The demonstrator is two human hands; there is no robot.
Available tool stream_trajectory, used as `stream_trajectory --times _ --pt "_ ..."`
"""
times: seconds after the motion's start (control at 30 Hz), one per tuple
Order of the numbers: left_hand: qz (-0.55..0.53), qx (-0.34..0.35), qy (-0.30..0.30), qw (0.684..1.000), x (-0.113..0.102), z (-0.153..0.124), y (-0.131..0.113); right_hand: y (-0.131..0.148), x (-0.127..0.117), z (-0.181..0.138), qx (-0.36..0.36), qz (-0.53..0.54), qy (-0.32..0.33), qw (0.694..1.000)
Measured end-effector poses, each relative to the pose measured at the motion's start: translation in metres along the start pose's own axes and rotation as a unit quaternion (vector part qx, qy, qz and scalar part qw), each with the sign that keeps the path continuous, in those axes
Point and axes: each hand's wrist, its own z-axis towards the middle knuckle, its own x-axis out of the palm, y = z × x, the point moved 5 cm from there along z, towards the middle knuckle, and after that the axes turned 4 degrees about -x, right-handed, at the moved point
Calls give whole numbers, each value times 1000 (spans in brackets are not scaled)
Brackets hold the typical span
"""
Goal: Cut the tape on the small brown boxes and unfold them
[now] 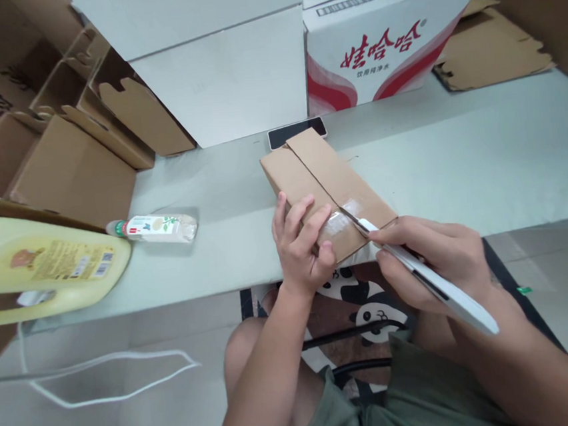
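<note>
A small brown cardboard box (pixel 320 169) lies at an angle near the table's front edge, with clear tape across its top seam. My left hand (pixel 301 241) grips the box at its near left side, fingers curled over the top. In my right hand (pixel 434 259) is a white utility knife (pixel 431 276), held in a closed grip. Its blade meets the taped seam at the near end of the box. The hand hides part of the knife's handle.
A phone (pixel 296 133) lies behind the box, before stacked white cartons (pixel 241 76). To the left are a small bottle (pixel 159 227), a large yellow jug (pixel 52 265) and open cardboard boxes (pixel 74 173). Flattened cardboard (pixel 494 49) lies at the right rear. A white cable (pixel 117 356) hangs below.
</note>
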Motion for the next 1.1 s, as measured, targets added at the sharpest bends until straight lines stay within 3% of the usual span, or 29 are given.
stream_trajectory --times 0.2,0.43,0.5,0.6,0.67,0.73,0.8,0.9,1.03,1.1 --pt "-17 0 6 1000 1 1 -1 5 -4 -1 4 -1 -10 1000" --pt "-44 26 -29 998 -4 4 0 6 -17 -17 77 25 -24 996" --pt "-38 22 -25 999 -6 4 3 -1 -21 -23 104 63 -97 988" --pt "-49 18 -18 998 -10 3 13 -28 -22 -33 139 111 -251 952" --pt "-84 6 -9 996 -14 3 22 -53 -14 -36 156 93 -277 944" --pt "-123 -26 10 992 -17 3 34 -80 -2 -36 188 23 -228 955" --pt "-156 -75 23 985 -20 3 48 -106 13 -35 226 -56 -118 965" --pt "-200 -180 -7 963 -28 1 71 -134 30 -40 258 -112 31 959" --pt "-296 -363 -77 880 -31 -7 98 -152 40 -48 278 -146 125 941" --pt "-339 -412 -114 838 -33 -10 103 -156 42 -50 282 -152 140 937"
